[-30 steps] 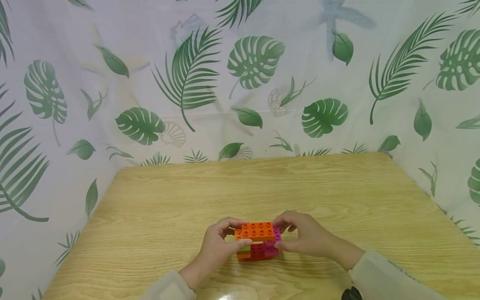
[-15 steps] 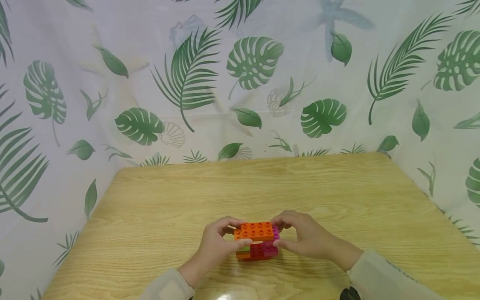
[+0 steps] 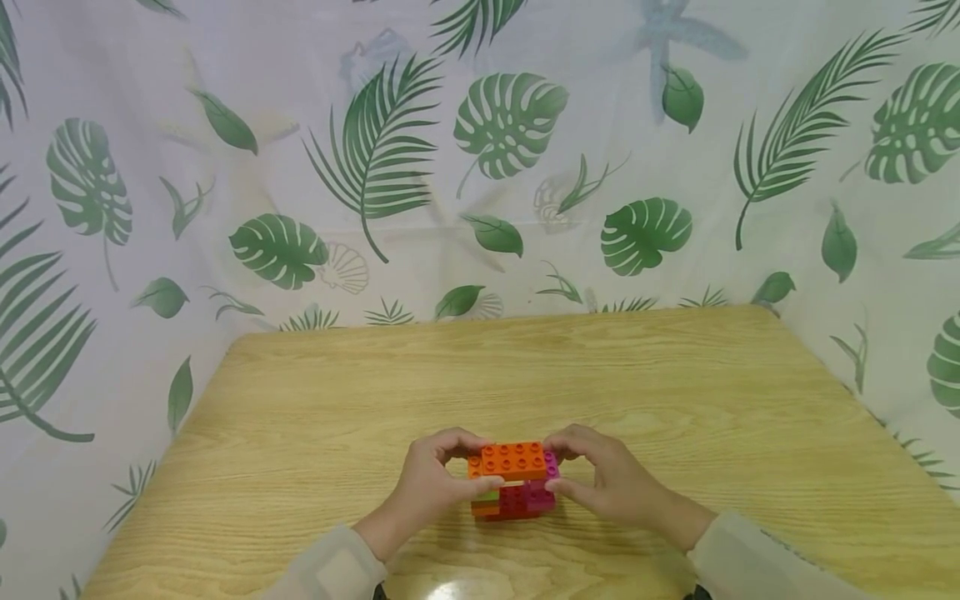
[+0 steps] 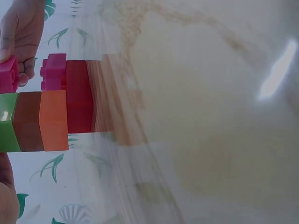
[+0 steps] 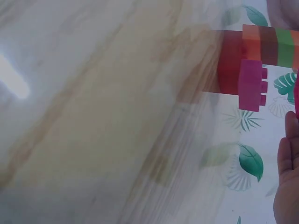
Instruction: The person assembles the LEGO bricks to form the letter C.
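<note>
A small structure of toy building blocks stands on the table, between both hands in the head view. An orange block [image 3: 513, 461] with studs spans its top. Below lie a red block [image 3: 513, 501] and pink blocks [image 3: 541, 494]. My left hand [image 3: 431, 482] grips the left end, its thumb along the front. At the right end, my right hand [image 3: 618, 482] pinches a pink block [image 4: 8, 75] near the top between thumb and fingers. The left wrist view shows the left column side-on: a green block [image 4: 6, 117], a brown block [image 4: 28, 116] and a lower orange block [image 4: 54, 120].
The wood-grain table [image 3: 337, 392] extends around and behind the blocks. A white cloth with green leaf prints [image 3: 420, 183] hangs along its back and sides. Light glares on the glossy surface near the front edge.
</note>
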### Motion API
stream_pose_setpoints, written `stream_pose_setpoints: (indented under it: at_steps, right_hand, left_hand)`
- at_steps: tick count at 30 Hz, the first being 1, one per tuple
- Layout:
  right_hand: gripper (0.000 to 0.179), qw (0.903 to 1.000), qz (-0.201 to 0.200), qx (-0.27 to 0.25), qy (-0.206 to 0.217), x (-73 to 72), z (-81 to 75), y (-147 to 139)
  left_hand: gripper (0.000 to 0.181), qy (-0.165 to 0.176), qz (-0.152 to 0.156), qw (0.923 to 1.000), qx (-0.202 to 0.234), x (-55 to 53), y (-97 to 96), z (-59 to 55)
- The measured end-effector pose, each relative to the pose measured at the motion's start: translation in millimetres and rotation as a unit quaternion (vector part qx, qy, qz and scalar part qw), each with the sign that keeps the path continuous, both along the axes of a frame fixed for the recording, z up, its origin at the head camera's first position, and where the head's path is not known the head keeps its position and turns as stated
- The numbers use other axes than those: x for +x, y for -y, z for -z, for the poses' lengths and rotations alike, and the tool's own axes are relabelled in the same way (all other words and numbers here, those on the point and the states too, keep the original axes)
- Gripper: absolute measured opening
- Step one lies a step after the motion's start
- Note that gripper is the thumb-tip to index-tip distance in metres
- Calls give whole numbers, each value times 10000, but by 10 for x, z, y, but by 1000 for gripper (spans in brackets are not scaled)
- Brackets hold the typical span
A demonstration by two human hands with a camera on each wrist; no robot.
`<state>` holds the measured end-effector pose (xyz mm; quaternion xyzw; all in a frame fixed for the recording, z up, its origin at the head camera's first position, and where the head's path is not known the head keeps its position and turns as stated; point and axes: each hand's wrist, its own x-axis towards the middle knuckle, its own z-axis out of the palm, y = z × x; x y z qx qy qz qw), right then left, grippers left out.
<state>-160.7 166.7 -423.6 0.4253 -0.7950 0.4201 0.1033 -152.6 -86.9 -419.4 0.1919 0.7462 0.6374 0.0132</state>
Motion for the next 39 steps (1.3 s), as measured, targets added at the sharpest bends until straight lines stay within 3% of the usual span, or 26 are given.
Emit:
stream_pose_setpoints:
  at_steps: [8,16,26,31,39]
  right_hand:
    - [41,9991,-185,-162,-352,-12,13,-8]
    - [41,9991,116,-280,-304,13,107,-7]
    - [40,9979,175,-396,-491,194,-213,110]
    - [39,9982,56,-437,-396,172,-237,89]
    - [37,9989,86,-397,-252,152,-246,70]
  left_hand:
    - [31,-142,34,9999,-34,-18,8,15]
    - [31,-199,148,9997,23,-16,1,15]
    - [31,-253,119,9996,-2,-17,6,14]
    - [31,-298,89,9995,-108,-15,1,23]
    - [39,-94,29,9995,-288,34,2,40]
